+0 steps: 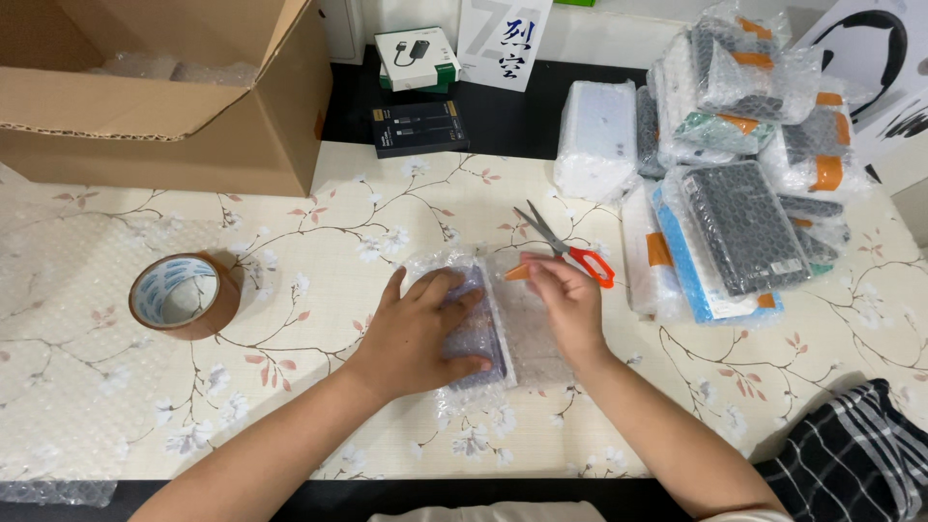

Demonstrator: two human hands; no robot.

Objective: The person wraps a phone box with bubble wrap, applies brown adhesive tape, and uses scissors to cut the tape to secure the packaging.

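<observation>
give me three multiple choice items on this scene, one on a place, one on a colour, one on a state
1. Where is the tape roll?
A. inside the cardboard box
B. on the table, left of the hands
C. on the wrapped pile

2. What colour are the scissors' handles?
A. blue
B. black
C. orange-red

3. What is the left hand doing?
A. pressing flat on the bubble-wrapped item
B. holding the scissors
C. resting in the lap

Answers: 1 B, the roll sits on the floral tablecloth. 2 C, the handles beside the right hand are orange-red. 3 A, its palm lies on the wrap.

Cream floral-print tablecloth, brown tape roll, orange-handled steel scissors, clear bubble-wrapped purple flat item, plain brown cardboard box.
</observation>
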